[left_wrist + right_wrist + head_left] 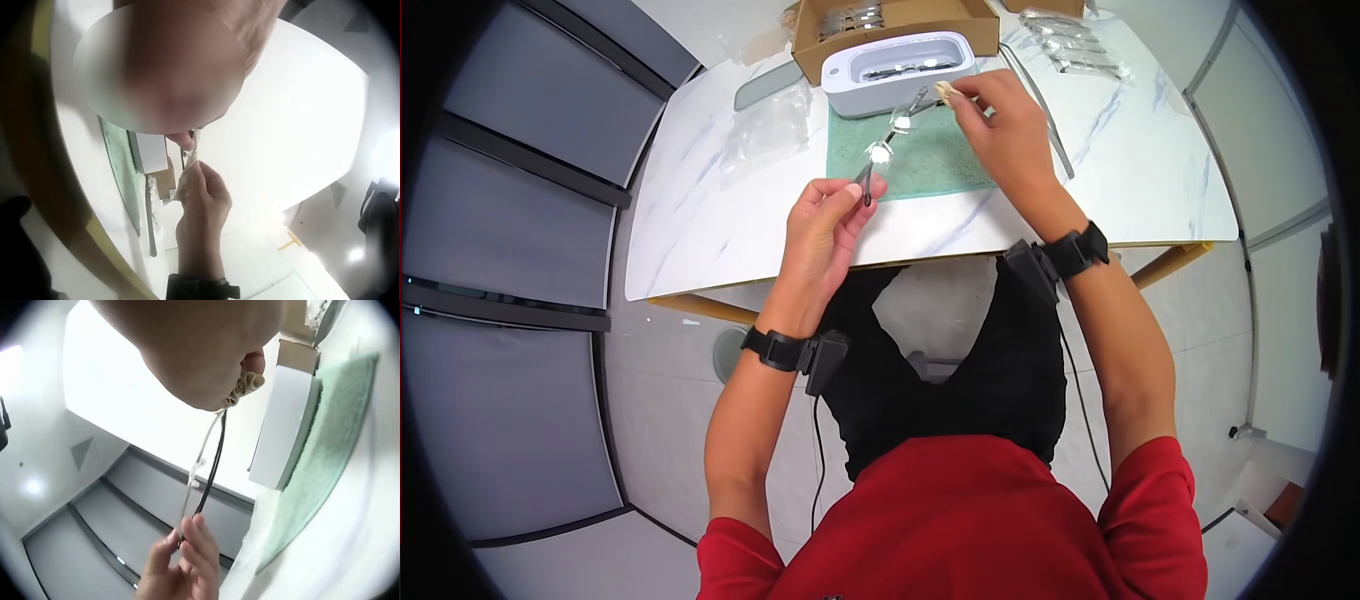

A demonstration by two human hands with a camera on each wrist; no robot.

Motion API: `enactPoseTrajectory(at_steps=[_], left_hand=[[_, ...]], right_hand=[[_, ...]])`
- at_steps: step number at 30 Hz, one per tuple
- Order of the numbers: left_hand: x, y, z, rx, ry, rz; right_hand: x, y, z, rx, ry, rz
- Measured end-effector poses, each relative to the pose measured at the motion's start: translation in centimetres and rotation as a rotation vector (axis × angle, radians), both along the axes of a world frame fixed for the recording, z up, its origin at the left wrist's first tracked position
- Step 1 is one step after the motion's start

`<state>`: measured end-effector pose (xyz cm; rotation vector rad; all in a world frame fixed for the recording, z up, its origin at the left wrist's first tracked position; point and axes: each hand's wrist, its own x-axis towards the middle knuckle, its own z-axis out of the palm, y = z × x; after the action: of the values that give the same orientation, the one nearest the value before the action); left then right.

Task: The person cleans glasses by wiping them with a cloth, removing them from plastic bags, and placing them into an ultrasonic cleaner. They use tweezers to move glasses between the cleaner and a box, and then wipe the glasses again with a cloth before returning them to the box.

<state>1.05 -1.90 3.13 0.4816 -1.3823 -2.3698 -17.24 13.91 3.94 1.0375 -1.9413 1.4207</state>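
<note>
A pair of eyeglasses (890, 138) is held up over the front of the green mat (945, 160), clear lenses showing bright reflections. My left hand (828, 220) pinches one end of them between thumb and fingers. At the far end, my right hand (1015, 135) grips a crumpled beige cloth (946, 92) against a dark temple arm. The right wrist view shows the cloth (250, 383) bunched at the fingertips, with the dark arm running from it toward the left hand (187, 565). In the left wrist view, a large blur covers most of the left hand.
Behind the hands stands a white ultrasonic cleaner (870, 102) with glasses (915, 68) in its basin. A cardboard box (805, 50) is at the back. Clear plastic bags (765, 130) and a grey lid-like piece (767, 86) lie left, bagged items (1075, 45) back right.
</note>
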Motion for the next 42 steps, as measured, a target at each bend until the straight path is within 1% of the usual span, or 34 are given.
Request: enactPoseTrajectory(at_steps=[2,3,6,10,13,16,19,22,25,28,30,31,34,35,38,39,42], left_hand=[[0.2,0.2,-0.2,0.095,0.038,0.001],[0.3,0.3,-0.5,0.149,0.057,-0.012],[0.3,0.5,-1.3,0.278,0.097,-0.074],[0.5,1.0,-2.1,0.355,0.069,-0.147],[0.6,1.0,-2.2,0.355,0.068,-0.147],[0.6,1.0,-1.8,0.338,0.06,-0.137],[0.5,0.8,-2.0,0.291,0.02,-0.136],[0.6,0.5,-2.1,0.243,0.0,-0.132],[0.8,0.2,-2.7,0.131,-0.014,-0.128],[1.1,-0.4,-2.3,-0.029,-0.056,-0.087],[1.4,-1.0,-2.0,-0.113,-0.094,-0.063],[1.5,-1.3,-1.9,-0.173,-0.108,-0.079],[2.3,-2.5,-1.6,-0.329,-0.151,-0.106],[2.3,-2.7,-1.6,-0.366,-0.161,-0.127],[2.1,-3.2,-1.2,-0.424,-0.182,-0.165],[1.9,-3.3,-1.0,-0.425,-0.184,-0.171],[1.5,-3.8,-0.7,-0.422,-0.194,-0.179]], right_hand=[[1.0,0.7,0.1,-0.088,-0.163,0.049],[2.2,0.7,0.1,-0.144,-0.405,0.166],[4.1,0.5,-0.4,-0.307,-0.773,0.44],[4.7,-0.6,-0.5,-0.488,-1.068,0.628],[5.3,-0.7,-0.5,-0.316,-1.081,0.715],[5.8,-0.5,-0.5,-0.038,-0.972,0.63],[6.7,-1.0,-1.8,0.005,-0.586,0.535],[6.4,-0.3,-1.6,0.146,-0.46,0.517],[3.8,-0.2,-1.8,0.204,-0.256,0.341],[-0.3,0.0,-2.0,0.37,-0.194,0.06],[-2.9,0.6,-3.2,0.477,-0.07,0.028],[-4.0,0.8,-3.8,0.529,-0.004,0.017],[-3.4,1.3,-1.8,0.376,0.01,0.077],[-3.0,1.3,-1.8,0.273,-0.2,0.218],[-0.5,1.7,0.0,0.317,-0.722,0.542],[0.0,1.6,0.0,0.329,-0.708,0.575],[0.2,1.6,0.3,0.429,-0.774,0.626]])
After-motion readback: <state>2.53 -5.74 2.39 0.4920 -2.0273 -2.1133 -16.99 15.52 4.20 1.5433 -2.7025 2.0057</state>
